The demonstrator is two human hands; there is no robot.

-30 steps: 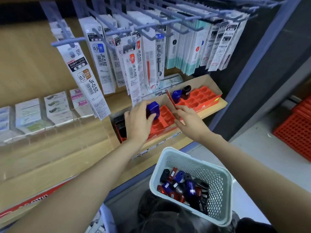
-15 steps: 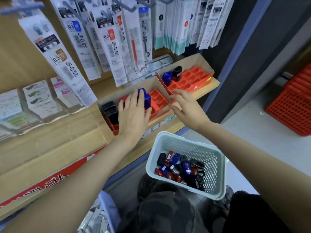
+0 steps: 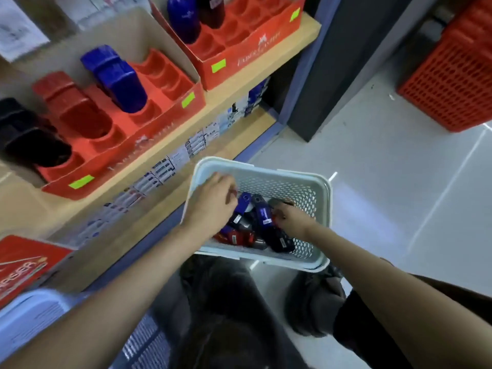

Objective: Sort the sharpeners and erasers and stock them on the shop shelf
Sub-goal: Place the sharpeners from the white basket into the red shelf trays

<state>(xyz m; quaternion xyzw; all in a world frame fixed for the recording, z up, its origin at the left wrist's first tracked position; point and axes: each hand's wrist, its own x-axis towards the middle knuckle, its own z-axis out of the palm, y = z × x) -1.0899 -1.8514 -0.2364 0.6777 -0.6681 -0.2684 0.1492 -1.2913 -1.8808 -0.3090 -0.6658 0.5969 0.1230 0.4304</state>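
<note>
A white mesh basket sits low in front of me and holds several blue, red and black sharpeners. My left hand reaches in over the basket's left side, its fingers bent down toward the pile. At the right of the pile my right hand has its fingers curled among the sharpeners. Motion blur hides whether either hand grips one. On the shelf, the near red tray holds a blue sharpener, red ones and black ones.
A second red tray further right on the wooden shelf holds a blue sharpener and a dark one. Small boxes fill the lower shelf. A red crate stands on the grey floor at right, and a pale blue basket sits at lower left.
Both hands left the shelf tray and dropped into the basket. The blue sharpener stays standing in the near tray. My view tilted down and closer.
</note>
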